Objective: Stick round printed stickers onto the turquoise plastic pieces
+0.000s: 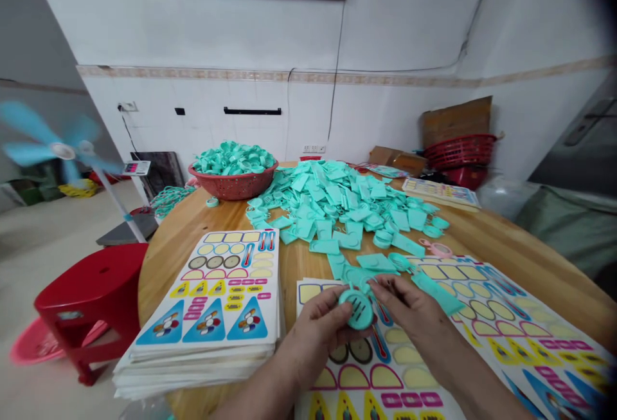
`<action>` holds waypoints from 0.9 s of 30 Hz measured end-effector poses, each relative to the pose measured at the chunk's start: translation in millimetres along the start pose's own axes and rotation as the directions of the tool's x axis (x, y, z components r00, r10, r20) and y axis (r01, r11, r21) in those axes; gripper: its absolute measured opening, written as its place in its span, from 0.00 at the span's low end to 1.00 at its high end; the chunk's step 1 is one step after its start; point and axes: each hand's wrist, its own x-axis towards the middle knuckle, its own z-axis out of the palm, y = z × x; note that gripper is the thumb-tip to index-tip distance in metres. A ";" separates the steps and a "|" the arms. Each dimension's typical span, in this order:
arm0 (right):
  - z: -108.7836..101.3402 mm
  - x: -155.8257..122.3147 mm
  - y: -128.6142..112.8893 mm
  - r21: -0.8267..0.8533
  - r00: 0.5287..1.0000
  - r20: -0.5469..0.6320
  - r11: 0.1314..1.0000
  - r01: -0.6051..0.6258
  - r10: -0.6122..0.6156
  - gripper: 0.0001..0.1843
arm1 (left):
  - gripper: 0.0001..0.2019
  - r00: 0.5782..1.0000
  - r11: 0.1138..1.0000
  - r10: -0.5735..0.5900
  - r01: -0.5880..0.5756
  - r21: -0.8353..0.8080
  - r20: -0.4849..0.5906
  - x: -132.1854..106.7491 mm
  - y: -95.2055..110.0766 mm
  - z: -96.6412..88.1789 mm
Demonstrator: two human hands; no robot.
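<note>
At the desk (161, 249)'s near edge, I hold the slotted turquoise disc (357, 309) clasped in the left grip (324, 318) above a sticker sheet (354, 377), apparently steadying it for the right grip (411, 307) at its upper rim, whose pinch on anything I cannot confirm.

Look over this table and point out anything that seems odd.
A pink piece lies at the right front of the turquoise pile, odd for its colour. A round turquoise piece sits apart from the pile, beside the red basket.
</note>
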 end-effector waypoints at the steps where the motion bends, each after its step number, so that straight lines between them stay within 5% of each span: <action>1: 0.4 -0.6 -5.7 0.022 0.999 0.027 1.000 -0.018 0.017 0.17 | 0.17 1.000 1.000 -0.005 0.005 -0.006 0.010 -1.2 0.9 -0.2; 6: -3.1 -6.3 -10.9 0.059 0.991 0.129 0.997 -0.050 0.042 0.15 | 0.14 0.999 0.999 0.039 -0.040 0.020 0.016 -2.7 0.5 -3.5; 17: 2.2 -32.5 -1.9 0.030 0.980 0.149 0.990 -0.139 0.133 0.16 | 0.21 0.990 0.995 0.086 -0.079 0.065 -0.112 4.1 -6.3 -9.9; 23: -7.6 -16.0 1.5 -0.093 0.997 0.073 0.996 0.007 0.000 0.16 | 0.15 0.999 0.998 -0.055 0.055 0.019 0.001 -0.5 -0.6 -7.0; 27: -11.9 2.8 -5.2 -0.215 0.973 0.203 0.964 0.155 -0.111 0.17 | 0.16 0.990 0.995 -0.105 0.104 0.013 0.094 -4.4 3.4 -4.2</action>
